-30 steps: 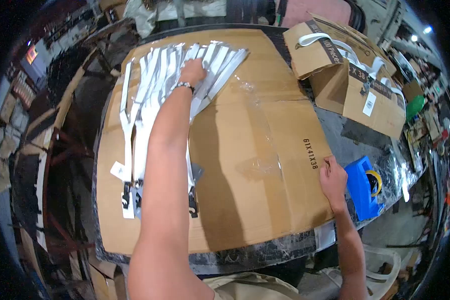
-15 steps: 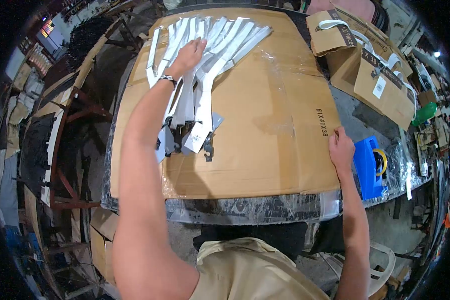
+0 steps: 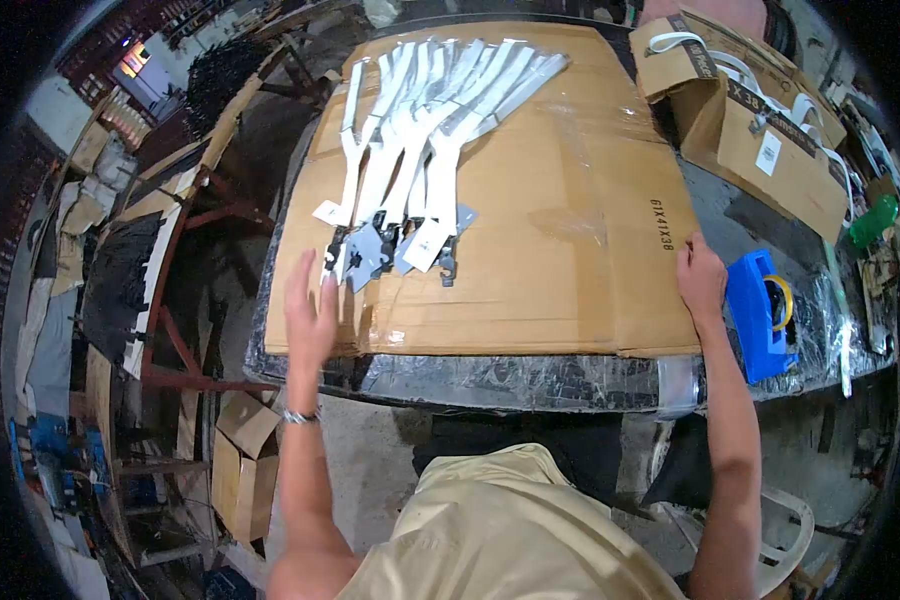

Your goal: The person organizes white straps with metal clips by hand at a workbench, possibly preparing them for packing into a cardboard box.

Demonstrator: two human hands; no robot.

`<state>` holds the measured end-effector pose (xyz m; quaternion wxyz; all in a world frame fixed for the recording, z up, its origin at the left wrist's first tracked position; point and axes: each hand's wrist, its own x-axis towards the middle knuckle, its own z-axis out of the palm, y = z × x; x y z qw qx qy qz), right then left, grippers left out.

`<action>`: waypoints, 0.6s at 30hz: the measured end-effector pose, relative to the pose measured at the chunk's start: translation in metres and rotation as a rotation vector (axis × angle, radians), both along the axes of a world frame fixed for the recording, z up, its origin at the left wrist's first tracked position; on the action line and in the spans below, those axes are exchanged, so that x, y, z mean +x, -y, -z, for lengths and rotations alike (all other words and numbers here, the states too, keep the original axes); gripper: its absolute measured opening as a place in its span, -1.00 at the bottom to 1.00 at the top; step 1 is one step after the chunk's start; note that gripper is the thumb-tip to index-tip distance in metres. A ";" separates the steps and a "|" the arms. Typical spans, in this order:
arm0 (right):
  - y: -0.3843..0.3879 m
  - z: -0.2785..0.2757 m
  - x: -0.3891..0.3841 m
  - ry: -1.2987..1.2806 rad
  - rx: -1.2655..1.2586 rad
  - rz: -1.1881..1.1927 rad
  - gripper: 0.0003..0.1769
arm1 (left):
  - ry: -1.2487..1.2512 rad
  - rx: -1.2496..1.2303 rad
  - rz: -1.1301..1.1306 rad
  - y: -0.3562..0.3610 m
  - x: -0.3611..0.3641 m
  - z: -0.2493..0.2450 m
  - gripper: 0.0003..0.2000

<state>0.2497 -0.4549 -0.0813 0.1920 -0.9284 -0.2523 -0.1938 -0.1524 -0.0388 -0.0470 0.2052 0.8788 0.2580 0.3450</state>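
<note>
Several white Y-shaped straps [image 3: 400, 150] lie fanned out on a flattened cardboard box [image 3: 560, 240], some in clear film. Black plastic hooks [image 3: 447, 262] and paper tags [image 3: 427, 245] gather at their near ends. My left hand [image 3: 312, 312] is open above the box's near left part, just short of the hooks, fingers apart and holding nothing. At the right edge of the box, my right hand [image 3: 703, 280] has its fingers curled against the cardboard. Beside it stands a blue tape dispenser [image 3: 757, 318] with a yellow-cored roll.
An open carton [image 3: 775, 150] with white straps hanging over its sides stands at the back right. A green bottle [image 3: 875, 222] lies near it. On the left is a red metal frame [image 3: 175, 335]; a small cardboard box [image 3: 242, 480] sits below the table.
My left hand has come back from the top of the straps toward the near left edge. The straps lie neater, the leftmost one spread apart. My right hand stays at the cardboard's edge.
</note>
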 end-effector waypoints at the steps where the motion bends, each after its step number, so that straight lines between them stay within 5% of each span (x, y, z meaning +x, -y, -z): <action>1: 0.000 0.002 0.001 -0.005 -0.003 0.005 -0.76 | 0.006 -0.049 -0.050 0.009 -0.013 0.019 -0.47; 18: 0.000 0.006 -0.001 -0.012 -0.061 0.035 -0.77 | -0.065 -0.028 -0.166 0.028 -0.022 0.042 -0.42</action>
